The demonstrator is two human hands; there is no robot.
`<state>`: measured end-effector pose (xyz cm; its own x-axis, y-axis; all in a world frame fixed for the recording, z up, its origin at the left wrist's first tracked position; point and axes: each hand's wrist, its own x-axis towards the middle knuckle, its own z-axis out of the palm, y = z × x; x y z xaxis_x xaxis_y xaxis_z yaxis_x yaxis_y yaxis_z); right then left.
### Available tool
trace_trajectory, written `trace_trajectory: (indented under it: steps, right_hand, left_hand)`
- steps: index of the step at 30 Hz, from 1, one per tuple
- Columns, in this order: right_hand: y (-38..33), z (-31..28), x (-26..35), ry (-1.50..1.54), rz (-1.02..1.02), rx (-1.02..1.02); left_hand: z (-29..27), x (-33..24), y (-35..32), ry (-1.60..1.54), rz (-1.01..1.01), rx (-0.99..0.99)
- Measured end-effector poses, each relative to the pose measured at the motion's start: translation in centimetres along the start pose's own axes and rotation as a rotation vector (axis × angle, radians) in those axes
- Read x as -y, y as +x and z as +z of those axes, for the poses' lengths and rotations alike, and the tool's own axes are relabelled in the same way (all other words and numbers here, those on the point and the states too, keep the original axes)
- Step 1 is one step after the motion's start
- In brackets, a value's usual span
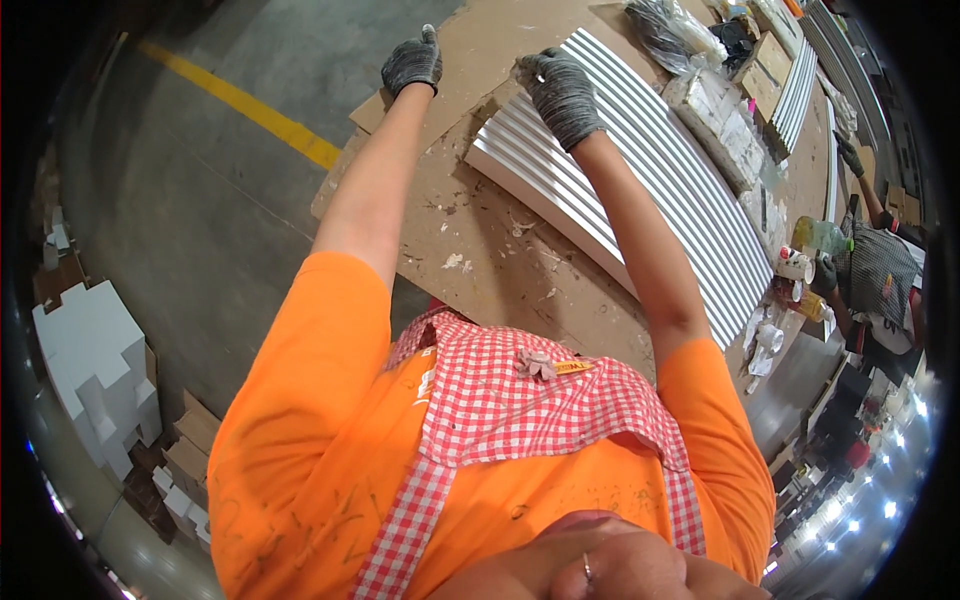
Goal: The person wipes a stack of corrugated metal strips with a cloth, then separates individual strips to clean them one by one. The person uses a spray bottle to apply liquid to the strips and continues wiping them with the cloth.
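Note:
A long white ribbed panel (650,170) lies on a brown cardboard-covered worktable (480,250). My right hand (562,92), in a grey knit glove, rests on the panel's near end and pinches a small pale piece at its edge. My left hand (413,62), also gloved, presses flat on the cardboard sheet near the table's left edge, apart from the panel. I wear an orange shirt and a red-and-white checked apron.
Clear plastic bags (672,32), small boxes (768,62) and more white panels (798,92) crowd the far end of the table. Bottles (818,235) stand at the right, where another gloved person (880,270) works. White foam blocks (95,370) and cardboard sit on the concrete floor, which carries a yellow line (240,105).

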<state>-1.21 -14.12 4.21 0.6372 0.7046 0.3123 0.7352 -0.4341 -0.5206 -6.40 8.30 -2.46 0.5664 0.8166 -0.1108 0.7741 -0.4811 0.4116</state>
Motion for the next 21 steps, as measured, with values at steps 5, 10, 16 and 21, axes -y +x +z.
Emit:
trace_trajectory:
  steps: [5,10,16,21]
  right_hand:
    - [-2.5,-1.3,0.1,0.155,0.156,-0.064]
    - [-2.1,0.3,1.4,-0.026,0.031,-0.003]
    - [-2.7,-1.4,3.1,0.161,0.083,-0.085]
    - [-4.4,-0.3,2.8,0.123,0.139,-0.035]
  left_hand:
    - [-0.9,0.1,-0.5,-0.007,-0.028,0.060]
    - [-0.3,-0.2,-0.1,-0.004,-0.028,0.024]
    - [-0.3,0.0,-0.1,0.004,-0.014,0.005]
    - [0.0,0.3,-0.2,0.027,0.022,-0.002]
